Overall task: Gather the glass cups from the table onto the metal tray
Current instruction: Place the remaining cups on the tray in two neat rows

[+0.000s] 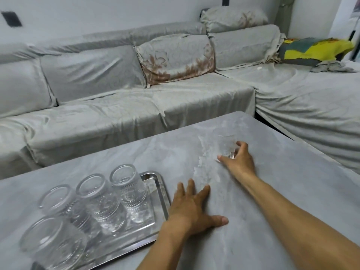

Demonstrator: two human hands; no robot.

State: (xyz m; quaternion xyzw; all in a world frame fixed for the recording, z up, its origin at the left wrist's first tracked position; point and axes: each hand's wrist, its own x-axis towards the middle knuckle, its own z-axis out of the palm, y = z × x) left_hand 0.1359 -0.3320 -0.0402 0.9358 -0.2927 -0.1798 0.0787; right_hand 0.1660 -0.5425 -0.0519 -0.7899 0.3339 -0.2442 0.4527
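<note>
A grey covered sofa wraps around the far and right sides of the scene, and in front of it we see the grey table that fills the near half. On the table's near left sits the metal tray, and we count four glass cups on it, all upright with rims up: one at the near left corner, then three in a row running away to the far right. The tray's right part is still bare.

Our right hand reaches well out to the far right of the table, where one more glass cup stands alone, well apart from the tray. The fingers curl around its right side and the thumb closes on the near side low down; we judge the grip is just forming, though the clear glass makes the contact hard to read. Our left hand lies flat on the table just right of the tray, fingers spread, holding nothing.

To do this step well, we should close thumb and fingers firmly on the cup's lower half, lift it straight up before swinging left, and set it down in the tray's free space without knocking the others.
</note>
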